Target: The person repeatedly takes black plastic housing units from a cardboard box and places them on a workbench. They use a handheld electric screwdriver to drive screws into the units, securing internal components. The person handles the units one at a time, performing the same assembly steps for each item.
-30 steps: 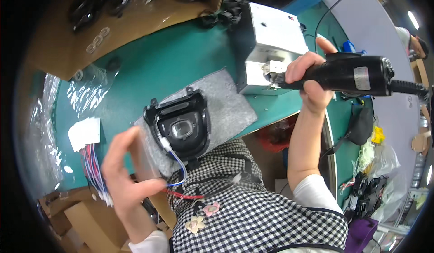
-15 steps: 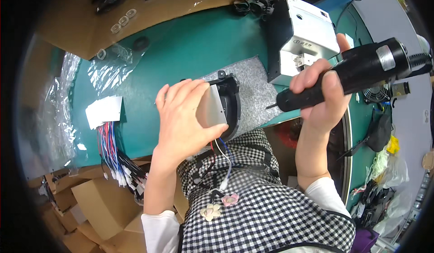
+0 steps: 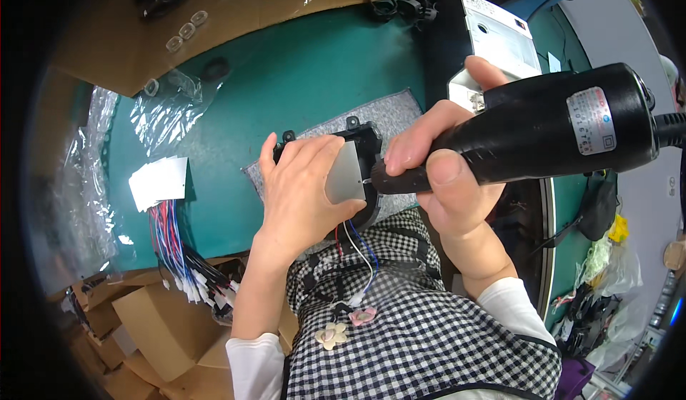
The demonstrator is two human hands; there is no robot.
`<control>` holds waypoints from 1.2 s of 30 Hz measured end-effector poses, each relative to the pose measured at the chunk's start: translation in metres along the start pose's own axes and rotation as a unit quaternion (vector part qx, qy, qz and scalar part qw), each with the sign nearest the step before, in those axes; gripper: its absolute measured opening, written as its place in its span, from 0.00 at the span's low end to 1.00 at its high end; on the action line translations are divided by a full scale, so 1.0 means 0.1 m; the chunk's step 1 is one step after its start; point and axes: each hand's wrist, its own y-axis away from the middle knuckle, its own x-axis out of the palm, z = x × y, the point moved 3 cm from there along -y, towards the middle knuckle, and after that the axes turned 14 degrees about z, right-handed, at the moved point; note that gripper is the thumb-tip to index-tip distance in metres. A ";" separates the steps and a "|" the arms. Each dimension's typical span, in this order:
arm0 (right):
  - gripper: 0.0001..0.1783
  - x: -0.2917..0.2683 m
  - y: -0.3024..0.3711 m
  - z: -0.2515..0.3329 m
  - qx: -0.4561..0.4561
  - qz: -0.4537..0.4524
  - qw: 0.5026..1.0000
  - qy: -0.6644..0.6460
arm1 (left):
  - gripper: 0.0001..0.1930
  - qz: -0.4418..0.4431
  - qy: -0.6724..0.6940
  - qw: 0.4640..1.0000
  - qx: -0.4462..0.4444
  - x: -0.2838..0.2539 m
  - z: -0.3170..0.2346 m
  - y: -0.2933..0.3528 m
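My left hand (image 3: 296,186) grips a pale flat plate (image 3: 346,175), thumb on its near edge and fingers over the far side. Under it lies a black plastic housing (image 3: 368,139) with screw lugs, partly hidden by the hand. Red, white and blue wires (image 3: 373,253) trail from the plate's near side to a white connector on my apron. My right hand (image 3: 464,193) is wrapped round a black electric screwdriver (image 3: 529,132), held almost level. Its tip meets the plate's right edge or stops just short; I cannot tell which. A grey felt mat (image 3: 393,114) lies beneath the housing.
On the green table (image 3: 286,57), several white plates (image 3: 158,182) with wire bundles lie at the left, beside clear plastic bags (image 3: 171,114). A white and black machine (image 3: 500,36) stands at the back right. A large cardboard box (image 3: 121,57) occupies the far left; more boxes (image 3: 157,321) sit below.
My right hand has brought the screwdriver left, its tip now at the plate's right edge. My left hand, the plate and the housing have shifted slightly right.
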 end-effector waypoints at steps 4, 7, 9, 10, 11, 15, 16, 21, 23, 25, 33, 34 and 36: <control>0.43 0.05 -0.04 -0.08 0.004 0.010 1.000 0.007 | 0.35 -0.001 0.005 1.000 0.007 0.01 0.02 -0.01; 0.41 0.08 -0.06 -0.16 0.018 0.020 1.000 -0.007 | 0.35 -0.004 0.009 1.000 0.011 0.03 0.03 -0.02; 0.40 0.09 -0.09 -0.18 0.017 0.051 0.999 -0.004 | 0.35 -0.005 0.013 1.000 0.010 0.05 0.04 -0.02; 0.39 0.09 -0.11 -0.19 0.017 0.066 0.998 -0.003 | 0.36 -0.005 0.016 1.000 0.008 0.06 0.04 -0.02; 0.39 0.09 -0.12 -0.21 0.013 0.081 0.997 -0.011 | 0.36 -0.004 0.019 1.000 0.005 0.06 0.04 -0.02; 0.39 0.09 -0.18 -0.26 0.009 0.121 0.991 -0.055 | 0.35 -0.010 0.025 1.000 0.014 0.06 0.06 -0.03; 0.39 0.09 -0.17 -0.27 0.006 0.132 0.989 -0.063 | 0.35 -0.010 0.024 1.000 0.015 0.06 0.06 -0.03; 0.37 0.10 -0.19 -0.33 -0.022 0.190 0.978 -0.084 | 0.35 -0.031 0.004 0.999 0.028 0.10 0.08 -0.01; 0.36 0.10 -0.21 -0.35 -0.038 0.211 0.972 -0.092 | 0.34 -0.036 -0.007 0.999 0.035 0.09 0.08 0.00; 0.36 0.09 -0.23 -0.37 -0.053 0.228 0.967 -0.096 | 0.33 -0.021 0.001 1.000 0.019 0.06 0.05 -0.02; 0.35 0.01 -0.05 -0.26 -0.075 0.134 0.987 -0.049 | 0.40 0.012 0.001 1.000 0.002 0.05 -0.04 -0.01; 0.35 -0.07 -0.01 -0.21 -0.066 0.078 0.992 -0.078 | 0.43 0.018 -0.002 1.000 -0.004 0.05 0.00 0.02; 0.34 -0.32 0.04 -0.01 -0.108 -0.038 0.991 -0.064 | 0.44 0.044 -0.047 0.997 0.033 0.28 0.00 0.04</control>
